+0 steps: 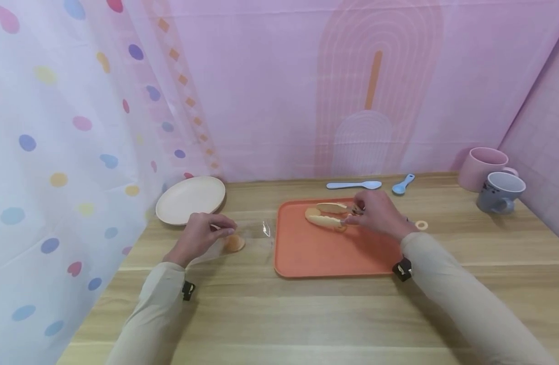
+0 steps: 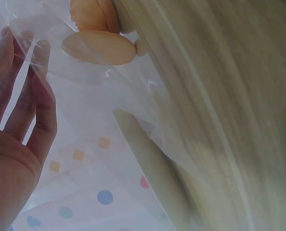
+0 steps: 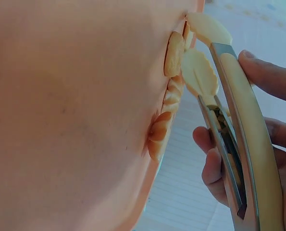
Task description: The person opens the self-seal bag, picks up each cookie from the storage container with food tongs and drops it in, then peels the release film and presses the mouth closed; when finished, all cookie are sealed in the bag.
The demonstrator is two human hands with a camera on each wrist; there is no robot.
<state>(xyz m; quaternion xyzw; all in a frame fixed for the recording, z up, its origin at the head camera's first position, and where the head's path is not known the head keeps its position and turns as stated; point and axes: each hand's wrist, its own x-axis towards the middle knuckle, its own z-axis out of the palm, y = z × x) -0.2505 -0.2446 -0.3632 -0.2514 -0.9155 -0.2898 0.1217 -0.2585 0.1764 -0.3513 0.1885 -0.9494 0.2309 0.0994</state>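
Note:
My left hand [image 1: 202, 235] pinches the edge of a clear plastic bag [image 2: 152, 96] between thumb and fingers. Toy-like bread pieces show through the film: an oval one [image 2: 99, 47] and a ridged orange-brown one [image 2: 89, 14]. Over an orange tray [image 1: 316, 258], my right hand [image 1: 375, 210] grips a pair of cream-tipped tongs [image 3: 251, 134]. Their tips stand apart, close to bread pieces on the tray, among them an oblong piece [image 3: 173, 54] and a twisted roll [image 3: 162, 130]. Whether the tips touch the bread, I cannot tell.
A cream plate [image 1: 190, 200] sits at the back left. Behind the tray lie a blue-handled spoon [image 1: 352, 185] and a small blue scoop [image 1: 403, 184]. A pink mug [image 1: 480, 170] and a grey mug [image 1: 499, 192] stand at the right. Curtains hang behind the table.

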